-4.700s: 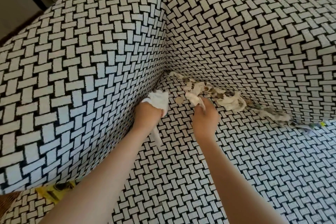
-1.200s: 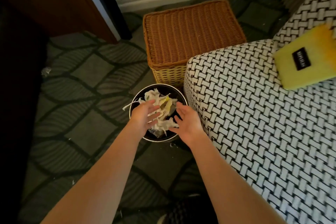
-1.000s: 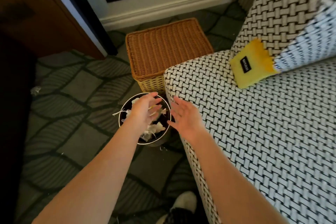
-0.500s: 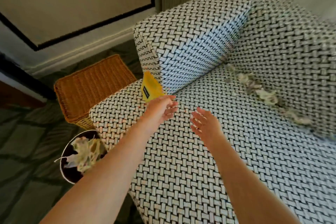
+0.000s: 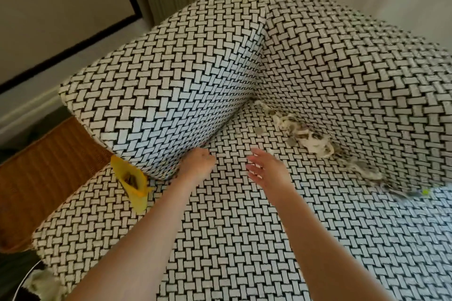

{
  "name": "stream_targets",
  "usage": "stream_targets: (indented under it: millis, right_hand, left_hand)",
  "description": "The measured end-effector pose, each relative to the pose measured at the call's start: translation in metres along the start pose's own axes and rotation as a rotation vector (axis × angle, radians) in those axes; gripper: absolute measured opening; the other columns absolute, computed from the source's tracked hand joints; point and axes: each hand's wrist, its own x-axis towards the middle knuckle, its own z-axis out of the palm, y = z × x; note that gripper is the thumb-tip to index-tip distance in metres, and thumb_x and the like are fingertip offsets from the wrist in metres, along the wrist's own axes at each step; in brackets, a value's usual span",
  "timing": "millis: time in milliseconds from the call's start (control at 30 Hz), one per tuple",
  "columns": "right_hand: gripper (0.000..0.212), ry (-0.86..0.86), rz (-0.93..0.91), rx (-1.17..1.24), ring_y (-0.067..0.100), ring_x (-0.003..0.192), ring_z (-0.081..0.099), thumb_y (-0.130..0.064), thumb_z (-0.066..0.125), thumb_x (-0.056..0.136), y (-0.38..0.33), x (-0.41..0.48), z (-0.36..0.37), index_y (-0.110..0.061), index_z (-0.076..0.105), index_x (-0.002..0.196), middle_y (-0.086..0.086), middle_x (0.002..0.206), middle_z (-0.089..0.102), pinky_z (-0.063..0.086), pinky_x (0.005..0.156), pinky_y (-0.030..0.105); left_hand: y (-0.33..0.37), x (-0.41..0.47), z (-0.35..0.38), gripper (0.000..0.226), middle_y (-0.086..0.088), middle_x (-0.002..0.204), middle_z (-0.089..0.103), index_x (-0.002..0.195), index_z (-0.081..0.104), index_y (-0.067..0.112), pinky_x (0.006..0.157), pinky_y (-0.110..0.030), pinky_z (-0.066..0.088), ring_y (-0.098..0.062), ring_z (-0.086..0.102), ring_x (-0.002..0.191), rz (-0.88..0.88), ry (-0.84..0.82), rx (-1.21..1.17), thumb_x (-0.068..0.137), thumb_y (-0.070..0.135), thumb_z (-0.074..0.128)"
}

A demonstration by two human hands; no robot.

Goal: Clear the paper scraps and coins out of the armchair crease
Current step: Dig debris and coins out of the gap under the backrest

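Crumpled paper scraps [image 5: 310, 138] with coins [image 5: 258, 130] among them lie along the crease between the seat and backrest of the black-and-white woven armchair [image 5: 220, 227]. More scraps trail right along the crease [image 5: 367, 171]. My left hand [image 5: 198, 166] hovers over the seat by the armrest [image 5: 171, 95], fingers loosely curled, holding nothing. My right hand [image 5: 266, 168] is over the seat with fingers spread, empty, a short way in front of the scraps.
A yellow pouch [image 5: 133, 182] with coins in it leans against the armrest's front end. A wicker basket [image 5: 46, 178] stands left of the chair. The rim of a bin [image 5: 27, 281] holding scraps shows at the bottom left.
Both hands dropped scraps into the bin, then came back empty over the seat. My view swung from the floor back to the armchair crease, and the hands moved closer to the scraps.
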Motion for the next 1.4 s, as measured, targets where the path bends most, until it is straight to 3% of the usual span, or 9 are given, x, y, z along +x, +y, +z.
stream_targets:
  millis: [167,300,467,600,667,867,1100,1233,1400]
  right_hand:
    - [0.023,0.032,-0.001,0.049,0.014,0.066,0.056,0.000,0.042,0.093,-0.010,0.042,0.021,-0.012,0.062,0.097,0.003,0.080,0.062,0.052,0.068,0.024]
    - [0.022,0.108,-0.183,-0.117,0.010,0.058,0.051,0.002,0.045,0.090,-0.009,0.061,0.027,-0.013,0.061,0.098,0.002,0.079,0.060,0.049,0.059,0.021]
    - [0.032,0.427,-0.552,-0.634,0.012,0.093,0.055,0.004,0.051,0.082,-0.019,0.071,0.006,-0.019,0.056,0.104,0.000,0.122,0.047,0.044,0.065,0.016]
    - [0.046,0.328,-0.569,-0.884,0.019,0.123,0.042,0.007,0.052,0.077,-0.023,0.087,-0.006,-0.019,0.052,0.115,0.001,0.134,0.035,0.035,0.091,0.018]
    - [0.045,0.300,-0.652,-0.929,0.016,0.119,0.043,0.007,0.051,0.077,-0.032,0.096,0.000,-0.017,0.053,0.116,0.001,0.130,0.038,0.021,0.082,0.008]
    - [0.045,0.306,-0.743,-0.822,0.017,0.113,0.047,0.010,0.049,0.075,-0.052,0.116,0.018,-0.012,0.056,0.113,0.005,0.123,0.046,0.036,0.081,0.015]
    - [0.048,0.037,-0.718,-1.086,0.018,0.122,0.041,0.004,0.054,0.078,-0.042,0.121,-0.016,-0.010,0.055,0.124,0.005,0.127,0.044,0.034,0.104,0.023]
    - [0.031,0.052,-0.759,-1.165,0.018,0.114,0.046,-0.005,0.057,0.085,-0.038,0.126,-0.017,-0.013,0.059,0.115,0.005,0.120,0.046,0.040,0.098,0.024]
    - [0.017,0.018,-0.780,-1.122,0.016,0.086,0.058,0.003,0.054,0.084,-0.047,0.121,-0.014,-0.012,0.060,0.087,0.002,0.092,0.059,0.047,0.074,0.020]
  left_hand:
    - [-0.004,0.028,0.019,0.058,-0.017,0.132,0.051,0.138,0.023,0.013,0.097,-0.046,0.047,-0.038,0.055,0.114,-0.062,0.010,0.164,0.091,0.037,0.048]
    - [-0.008,0.041,0.029,0.052,-0.012,0.123,0.054,0.127,0.026,0.018,0.094,-0.045,0.049,-0.032,0.058,0.107,-0.001,0.073,0.100,0.087,0.037,0.053]
    - [-0.004,0.062,0.033,0.036,0.000,0.066,0.044,0.107,0.023,0.025,0.047,-0.029,0.039,-0.017,0.041,0.049,0.084,0.018,0.095,0.086,0.027,0.053]
    - [0.025,0.095,0.038,0.051,0.004,0.080,0.044,0.108,0.023,0.027,0.050,-0.030,0.040,-0.016,0.046,0.059,0.111,-0.095,0.058,0.079,-0.003,0.052]
    - [0.042,0.111,0.041,0.052,0.001,0.088,0.046,0.106,0.024,0.029,0.053,-0.028,0.043,-0.014,0.049,0.064,0.145,-0.124,0.059,0.079,-0.005,0.051]
    - [0.073,0.139,0.048,0.039,-0.002,0.101,0.050,0.102,0.031,0.023,0.074,-0.026,0.036,-0.020,0.051,0.093,0.178,-0.159,0.039,0.079,0.005,0.057]
    - [0.067,0.137,0.036,0.067,-0.001,0.126,0.047,0.103,0.049,0.027,0.082,-0.016,0.042,-0.018,0.042,0.123,0.242,-0.292,-0.341,0.066,-0.028,0.036]
    - [0.059,0.124,0.031,0.070,0.011,0.133,0.046,0.123,0.044,0.032,0.087,-0.011,0.044,-0.002,0.040,0.127,0.317,-0.387,-0.446,0.078,-0.020,0.051]
    - [0.057,0.119,0.046,0.051,0.013,0.121,0.056,0.121,0.058,0.018,0.092,0.000,0.036,0.006,0.051,0.110,0.391,-0.098,-0.231,0.074,0.004,0.072]
